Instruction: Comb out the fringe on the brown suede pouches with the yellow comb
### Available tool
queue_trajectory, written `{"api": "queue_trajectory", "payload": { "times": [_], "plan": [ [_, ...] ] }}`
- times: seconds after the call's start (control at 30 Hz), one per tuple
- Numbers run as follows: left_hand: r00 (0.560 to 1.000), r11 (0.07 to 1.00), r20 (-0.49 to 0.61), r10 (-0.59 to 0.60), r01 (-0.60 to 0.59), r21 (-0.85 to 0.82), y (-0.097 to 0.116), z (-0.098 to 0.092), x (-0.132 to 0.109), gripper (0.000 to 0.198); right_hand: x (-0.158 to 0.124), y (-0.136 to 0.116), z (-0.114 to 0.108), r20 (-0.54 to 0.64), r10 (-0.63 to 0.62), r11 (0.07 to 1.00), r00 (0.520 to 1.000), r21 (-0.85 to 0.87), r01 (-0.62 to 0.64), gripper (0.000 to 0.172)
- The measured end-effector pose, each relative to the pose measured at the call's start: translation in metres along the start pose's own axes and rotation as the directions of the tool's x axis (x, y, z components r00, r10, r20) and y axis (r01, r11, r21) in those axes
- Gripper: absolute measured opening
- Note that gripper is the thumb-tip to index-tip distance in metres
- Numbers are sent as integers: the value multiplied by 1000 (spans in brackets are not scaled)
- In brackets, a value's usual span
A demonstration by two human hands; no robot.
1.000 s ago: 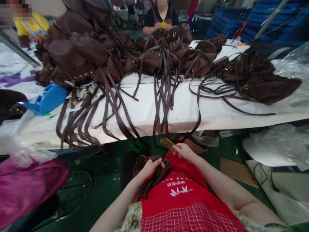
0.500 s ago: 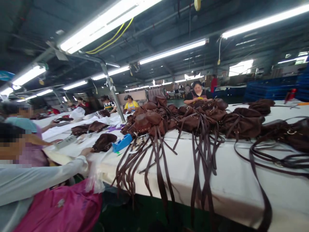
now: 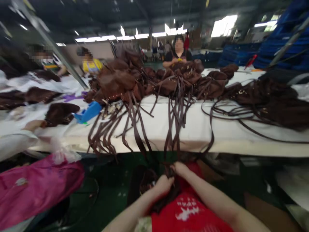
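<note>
The picture is blurred by motion. My left hand [image 3: 162, 187] is closed around a dark brown bundle [image 3: 166, 196] that lies in my lap on a red apron [image 3: 190, 212]. My right hand [image 3: 180, 169] touches the top of the same bundle, fingers curled; what it holds is smeared. Both hands sit just below the front edge of a long white table [image 3: 193, 129]. A heap of brown bags [image 3: 135, 80] lies on that table, with their straps [image 3: 135, 129] hanging over the edge above my hands.
A blue tool [image 3: 88, 113] lies on the table at left. A pink bag [image 3: 36, 187] sits at lower left beside a co-worker's pale sleeve [image 3: 14, 143]. Other people sit across the table. Blue crates [image 3: 277, 48] stand at back right. The floor is green.
The camera swung up to the ceiling and hall, then came back down. My hands are in sight again on the brown bundle; the comb seen a second ago no longer shows.
</note>
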State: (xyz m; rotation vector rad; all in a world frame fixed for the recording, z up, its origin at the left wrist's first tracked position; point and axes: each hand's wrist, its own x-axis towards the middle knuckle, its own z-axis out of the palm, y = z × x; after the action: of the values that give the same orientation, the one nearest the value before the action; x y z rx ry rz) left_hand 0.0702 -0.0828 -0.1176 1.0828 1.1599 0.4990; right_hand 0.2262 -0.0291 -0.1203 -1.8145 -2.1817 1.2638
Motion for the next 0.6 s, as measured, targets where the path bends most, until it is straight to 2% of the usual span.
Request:
{"api": "queue_trajectory", "payload": {
  "times": [0.07,0.17,0.27,0.4,0.43,0.5,0.57,0.6],
  "plan": [
    [998,998,-29,-64,63,-28,-13,1,-1,34,8,27,3,114,72,992,991,95,-83,37],
    [993,992,44,-108,111,-61,-19,-9,-4,40,5,63,1,235,78,960,969,243,-136,46],
    [986,989,125,-109,120,-84,-14,-19,-9,40,-8,74,-9,195,99,934,976,321,-159,50],
    [980,990,169,-108,122,-75,-9,-18,-8,37,-21,50,-8,55,133,944,990,297,-144,55],
    [983,993,160,-96,106,-57,-9,-16,-7,34,-24,40,-3,14,103,964,995,243,-104,55],
    [990,998,137,-38,32,49,-6,-11,-5,30,-28,23,11,-49,36,999,998,-4,-36,52],
    [995,958,97,0,-28,285,-2,-8,-5,29,-29,13,23,-72,21,959,997,-281,-41,46],
    [998,913,68,-7,-21,408,0,-7,-5,31,-29,11,28,-75,43,929,996,-365,-67,44]
  ]
}}
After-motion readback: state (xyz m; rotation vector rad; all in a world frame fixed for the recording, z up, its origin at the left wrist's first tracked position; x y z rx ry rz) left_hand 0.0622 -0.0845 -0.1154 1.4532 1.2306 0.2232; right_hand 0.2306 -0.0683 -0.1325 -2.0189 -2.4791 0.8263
